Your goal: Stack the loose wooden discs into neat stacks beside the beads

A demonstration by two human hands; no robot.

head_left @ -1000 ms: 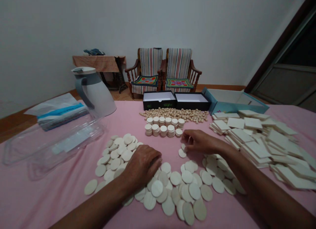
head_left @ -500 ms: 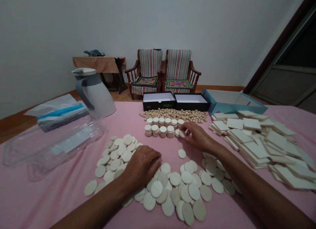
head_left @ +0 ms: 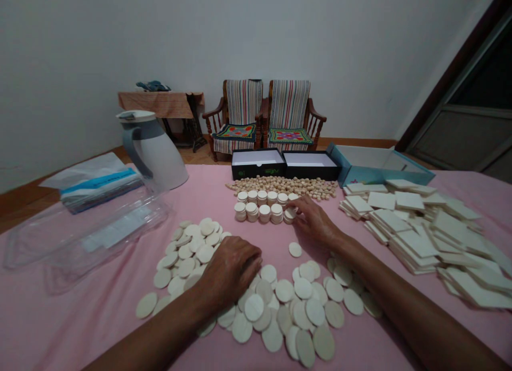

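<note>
Pale round wooden discs stand in two rows of short stacks (head_left: 264, 214) on the pink cloth. At the right end of the front row, my right hand (head_left: 316, 221) pinches a wooden disc (head_left: 290, 213) against the last stack. My left hand (head_left: 231, 269) rests on the heap of loose discs (head_left: 303, 310) with its fingers curled; what lies beneath them is hidden. Another part of the heap (head_left: 198, 243) spreads left of this hand. A single disc (head_left: 295, 249) lies alone between the heap and the stacks.
Behind the stacks are small wooden beads (head_left: 280, 184), two black boxes (head_left: 258, 171) and a blue box (head_left: 384, 173). Square wooden tiles (head_left: 412, 232) lie piled on the right. A jug (head_left: 162, 157), a tissue pack (head_left: 102, 187) and clear plastic trays (head_left: 108, 237) are on the left.
My right hand has moved slightly left and brought its disc onto the last stack of the front row. My left hand has stayed in place.
</note>
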